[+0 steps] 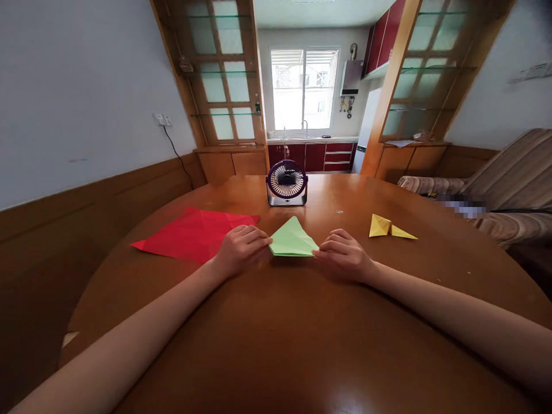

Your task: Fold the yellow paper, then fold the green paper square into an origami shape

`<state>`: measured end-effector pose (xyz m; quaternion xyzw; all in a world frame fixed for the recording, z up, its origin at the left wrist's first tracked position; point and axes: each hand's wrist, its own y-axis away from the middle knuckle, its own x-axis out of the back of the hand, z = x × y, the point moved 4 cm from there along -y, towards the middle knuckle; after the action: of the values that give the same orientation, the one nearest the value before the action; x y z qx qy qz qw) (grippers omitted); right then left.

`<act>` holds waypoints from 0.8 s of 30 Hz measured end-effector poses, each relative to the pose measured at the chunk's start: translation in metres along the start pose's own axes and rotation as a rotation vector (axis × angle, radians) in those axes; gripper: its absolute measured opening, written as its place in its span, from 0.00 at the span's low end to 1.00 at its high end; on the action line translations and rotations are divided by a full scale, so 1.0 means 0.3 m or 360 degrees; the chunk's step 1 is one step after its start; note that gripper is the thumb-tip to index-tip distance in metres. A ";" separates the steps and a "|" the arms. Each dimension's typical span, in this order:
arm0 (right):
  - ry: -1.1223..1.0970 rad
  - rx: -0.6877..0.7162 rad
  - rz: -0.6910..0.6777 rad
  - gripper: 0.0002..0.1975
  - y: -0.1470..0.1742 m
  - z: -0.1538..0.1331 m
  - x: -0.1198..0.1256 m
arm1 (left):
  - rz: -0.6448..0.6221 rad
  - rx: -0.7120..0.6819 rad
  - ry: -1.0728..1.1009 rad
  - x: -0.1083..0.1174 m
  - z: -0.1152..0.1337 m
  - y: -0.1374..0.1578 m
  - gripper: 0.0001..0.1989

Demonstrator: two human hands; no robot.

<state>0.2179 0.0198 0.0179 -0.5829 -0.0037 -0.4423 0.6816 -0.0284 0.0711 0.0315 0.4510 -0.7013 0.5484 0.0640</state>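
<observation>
Between my hands is a folded sheet of light green paper (293, 238), roughly triangular with its peak pointing away from me. My left hand (242, 246) pinches its left corner between thumb and fingers. The right corner is pinched by my right hand (344, 253). Layers show along the paper's near edge, which looks slightly raised off the table. Beside and partly behind my left hand lies a large red sheet of paper (185, 233) with crease lines. A small folded yellow paper piece (380, 226) with a pointed tail rests beyond my right hand.
A small purple-rimmed fan (287, 181) stands on the brown wooden table (276, 339), beyond the green paper. A striped sofa (509, 178) is at the right. Shelved cabinets (224, 75) flank the opening to a kitchen with a window (304, 86).
</observation>
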 end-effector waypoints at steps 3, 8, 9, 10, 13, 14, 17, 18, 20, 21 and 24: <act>0.0039 0.0027 0.0011 0.05 -0.008 -0.004 0.003 | 0.0011 -0.0056 0.0004 -0.005 0.015 -0.006 0.04; 0.0101 0.0048 -0.0032 0.07 -0.023 -0.012 0.007 | -0.0085 0.0007 -0.0051 -0.015 0.033 -0.017 0.07; 0.0111 0.0048 -0.0036 0.07 -0.026 -0.013 0.007 | -0.0113 0.0015 -0.0043 -0.018 0.043 -0.022 0.07; 0.0118 0.0054 -0.0036 0.07 -0.028 -0.015 0.008 | -0.0139 0.0012 -0.0020 -0.023 0.056 -0.028 0.08; 0.0129 0.0098 -0.0014 0.06 -0.033 -0.023 0.008 | -0.0121 -0.0050 0.0078 -0.034 0.100 -0.042 0.11; 0.0129 0.0114 0.0001 0.06 -0.034 -0.026 0.009 | -0.0103 -0.0065 0.0105 -0.038 0.110 -0.045 0.11; 0.0122 0.0152 0.0007 0.05 -0.033 -0.032 0.008 | -0.0039 -0.0040 0.0174 -0.046 0.117 -0.040 0.11; 0.0118 0.0160 0.0000 0.05 -0.032 -0.033 0.007 | -0.0018 -0.0026 0.0197 -0.046 0.114 -0.037 0.12; 0.0110 0.0171 -0.0015 0.06 -0.031 -0.034 0.006 | -0.0006 -0.0011 0.0219 -0.045 0.108 -0.031 0.12; 0.0109 0.0170 -0.0020 0.06 -0.031 -0.034 0.006 | -0.0010 -0.0007 0.0210 -0.043 0.106 -0.031 0.11; 0.0124 0.0153 -0.0021 0.06 -0.032 -0.032 0.008 | -0.0070 -0.0010 0.0131 -0.039 0.114 -0.042 0.09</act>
<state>0.2086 0.0113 0.0236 -0.5318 -0.0024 -0.4685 0.7055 0.0012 0.0495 0.0202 0.4431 -0.6897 0.5628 0.1064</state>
